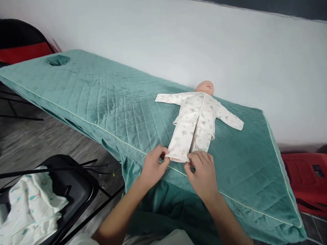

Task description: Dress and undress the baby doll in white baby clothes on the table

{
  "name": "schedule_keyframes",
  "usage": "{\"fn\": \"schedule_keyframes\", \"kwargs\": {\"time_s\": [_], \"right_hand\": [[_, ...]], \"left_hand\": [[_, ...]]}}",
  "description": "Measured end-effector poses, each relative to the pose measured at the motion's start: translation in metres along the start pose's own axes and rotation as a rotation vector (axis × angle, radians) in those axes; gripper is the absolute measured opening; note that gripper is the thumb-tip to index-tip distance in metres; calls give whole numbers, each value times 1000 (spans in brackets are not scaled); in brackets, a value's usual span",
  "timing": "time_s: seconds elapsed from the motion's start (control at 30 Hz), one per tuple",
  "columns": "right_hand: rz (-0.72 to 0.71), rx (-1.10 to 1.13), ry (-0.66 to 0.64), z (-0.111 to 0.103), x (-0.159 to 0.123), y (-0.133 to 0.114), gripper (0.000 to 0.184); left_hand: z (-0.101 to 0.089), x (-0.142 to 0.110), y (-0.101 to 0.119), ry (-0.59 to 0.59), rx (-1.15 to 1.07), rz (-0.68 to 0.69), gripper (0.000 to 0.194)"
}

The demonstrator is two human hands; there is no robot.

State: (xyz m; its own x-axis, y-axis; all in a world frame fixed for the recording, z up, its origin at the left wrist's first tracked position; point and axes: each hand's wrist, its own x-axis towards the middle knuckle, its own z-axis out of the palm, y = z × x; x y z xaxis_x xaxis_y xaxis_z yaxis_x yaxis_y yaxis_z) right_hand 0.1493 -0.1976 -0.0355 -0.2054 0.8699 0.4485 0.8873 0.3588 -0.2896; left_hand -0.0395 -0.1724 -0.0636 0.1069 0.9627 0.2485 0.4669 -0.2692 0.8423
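White trousers (181, 136), worn by a doll (205, 87) laid on the green bed (109, 102), are pinched at one cuff (177, 159), left corner by left hand (154, 163), right corner by right hand (203, 173), the doll's long axis pointed away from both, the other leg (201, 142) nearer the right.

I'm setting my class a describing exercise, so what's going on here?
A person's left hand and right hand pinch either side of one trouser cuff on a doll, which lies on a green quilted bed. The doll wears a patterned white jacket, its sleeves spread out to the sides. The other trouser leg lies just beyond the right hand.
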Motion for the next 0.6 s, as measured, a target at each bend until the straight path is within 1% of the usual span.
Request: {"fn": "schedule_keyframes", "kwargs": {"time_s": [0.13, 0.2, 0.27, 0.33, 0.43, 0.5, 0.53, 0.6], "right_hand": [[-21, -24, -39, 2, -7, 0, 11], [-9, -34, -63, 7, -9, 2, 11], [8, -23, -61, 11, -11, 2, 11], [25, 24, -42, 10, -13, 1, 13], [75, 175, -23, 1, -16, 1, 14], [144, 294, 12, -5, -15, 10, 15], [190, 351, 49, -6, -13, 19, 16], [327, 495, 165, -4, -5, 46, 21]], "left_hand": [[5, -3, -2, 39, 17, 43, 11], [10, -4, -6, 18, 34, 57, 7], [15, -4, -9, -12, 64, 64, 6], [16, -6, -11, -28, 107, 84, 7], [11, -7, -11, -19, 149, 192, 5], [6, -4, -11, -9, 107, 280, 4], [4, 1, -10, -3, 62, 304, 4], [4, 18, -11, 18, -53, 286, 4]]}}
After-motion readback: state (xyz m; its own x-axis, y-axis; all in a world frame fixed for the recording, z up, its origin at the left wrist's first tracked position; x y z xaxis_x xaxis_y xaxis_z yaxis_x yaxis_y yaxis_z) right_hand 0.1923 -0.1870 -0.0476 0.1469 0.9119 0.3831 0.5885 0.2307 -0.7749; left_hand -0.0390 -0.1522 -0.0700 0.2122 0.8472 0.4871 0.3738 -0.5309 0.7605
